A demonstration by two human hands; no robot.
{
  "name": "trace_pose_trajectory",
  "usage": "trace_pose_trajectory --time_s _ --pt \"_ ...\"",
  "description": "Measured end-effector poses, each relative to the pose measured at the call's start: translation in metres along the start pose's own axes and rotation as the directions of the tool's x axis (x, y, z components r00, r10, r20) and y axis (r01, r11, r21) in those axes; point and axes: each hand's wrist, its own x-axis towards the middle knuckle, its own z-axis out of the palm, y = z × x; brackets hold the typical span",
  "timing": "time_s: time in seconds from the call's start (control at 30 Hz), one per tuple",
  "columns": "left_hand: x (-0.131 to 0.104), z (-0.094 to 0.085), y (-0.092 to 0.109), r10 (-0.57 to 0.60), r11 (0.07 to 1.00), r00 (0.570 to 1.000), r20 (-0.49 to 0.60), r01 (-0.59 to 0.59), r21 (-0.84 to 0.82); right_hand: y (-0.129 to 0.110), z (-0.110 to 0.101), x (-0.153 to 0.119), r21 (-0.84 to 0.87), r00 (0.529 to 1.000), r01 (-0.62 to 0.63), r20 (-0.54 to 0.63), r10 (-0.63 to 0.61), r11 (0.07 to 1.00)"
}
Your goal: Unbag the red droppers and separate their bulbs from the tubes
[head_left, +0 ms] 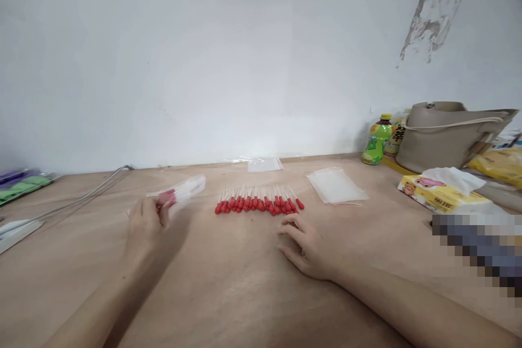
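My left hand (147,220) pinches a clear plastic bag (190,189) at its near end, slightly blurred. Red and whitish contents show through the bag; they look like droppers. To the right, a row of droppers (259,204) with red rubber bulbs and thin pale stems lies on the brown table covering, bulbs toward me. My right hand (304,244) rests just in front of the row's right end, fingers curved and apart, holding nothing. Beyond that hand lies a stack of flat clear zip bags (336,186).
Another flat clear bag (265,165) lies by the wall. At right stand a green drink bottle (377,141), a grey-beige handbag (440,138) and a yellow tissue pack (440,193). At left, a grey cable (98,190) crosses the table near green and purple packets (24,185).
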Motion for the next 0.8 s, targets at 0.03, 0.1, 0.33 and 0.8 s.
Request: trace_pose_trajectory --time_s 0.03,0.1,0.33,0.8 --pt "-0.006 -0.002 0.015 0.066 0.997 0.998 -0.021 -0.067 -0.024 0.000 -0.001 0.001 0.010 0.999 -0.021 -0.035 0.022 1.000" --pt "-0.024 -0.004 0.046 0.230 0.965 0.973 -0.012 -0.229 -0.125 0.000 -0.003 0.002 0.048 0.988 -0.076 -0.133 0.082 0.996" --pt "-0.093 -0.003 0.118 0.604 0.719 0.778 0.173 -0.439 -0.539 -0.003 -0.008 0.000 0.111 0.960 -0.096 -0.254 0.122 0.989" --pt "-0.078 0.009 0.112 0.119 0.423 0.539 0.834 0.732 -0.534 -0.002 -0.007 -0.001 0.095 0.978 0.003 0.206 -0.022 0.996"
